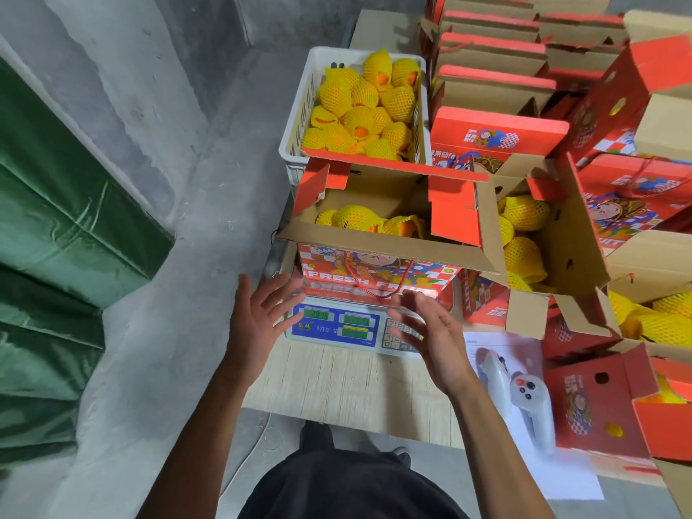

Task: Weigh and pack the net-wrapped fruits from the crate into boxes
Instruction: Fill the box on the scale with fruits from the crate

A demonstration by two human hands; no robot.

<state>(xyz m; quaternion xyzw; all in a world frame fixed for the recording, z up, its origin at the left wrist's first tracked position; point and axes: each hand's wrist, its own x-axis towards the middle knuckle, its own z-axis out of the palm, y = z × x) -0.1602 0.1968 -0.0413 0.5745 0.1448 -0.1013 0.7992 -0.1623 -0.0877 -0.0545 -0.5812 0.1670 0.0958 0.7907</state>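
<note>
Head view: scale readout blurred; box flaps hide fruits.

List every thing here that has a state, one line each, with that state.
box on the scale: flaps open, partly filled with netted fruits
scale: switched on, digits too blurred to read
white crate: still holding many netted fruits
box to the right: open, fruits inside
flat boxes: folded, stacked
left hand: open, holding nothing
right hand: open, holding nothing
</note>
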